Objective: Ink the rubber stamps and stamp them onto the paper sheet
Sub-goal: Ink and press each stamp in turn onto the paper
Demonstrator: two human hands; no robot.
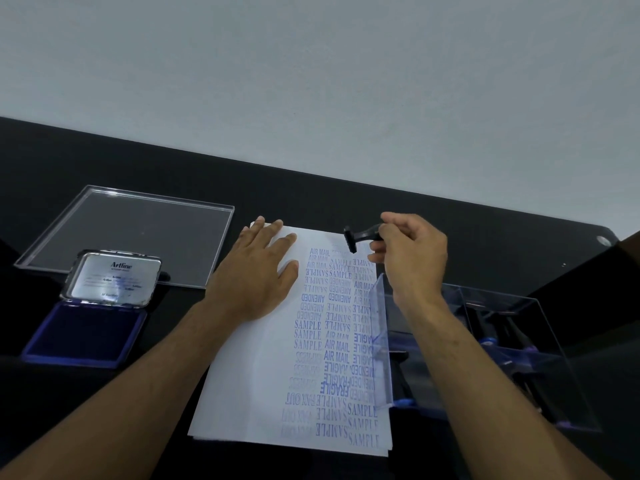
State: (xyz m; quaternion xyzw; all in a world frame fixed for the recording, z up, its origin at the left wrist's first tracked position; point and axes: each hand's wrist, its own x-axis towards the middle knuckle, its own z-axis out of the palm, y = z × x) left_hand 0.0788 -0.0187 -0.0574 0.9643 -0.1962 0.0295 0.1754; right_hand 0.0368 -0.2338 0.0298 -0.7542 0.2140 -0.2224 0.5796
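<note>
The silver lid of the open blue ink pad reads "Artline"; the white paper sheet carries blue SAMPLE, AIR MAIL, AMENDED, FRAGILE and FAX OUT prints. The left hand lies spread flat on the sheet, while the right hand pinches the black plastic rubber stamp above the sheet's far right corner, handle lying sideways, face pointing left

Both hands, left hand and right hand, and both forearms are bare, without sleeves, rings or watch.

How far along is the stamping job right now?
Well along: the paper sheet already carries many blue impressions down its right half. In hand: the right hand holds a black stamp over the sheet's top, the left hand pinning the paper. Left: the blank left side; the ink pad lies open.
</note>
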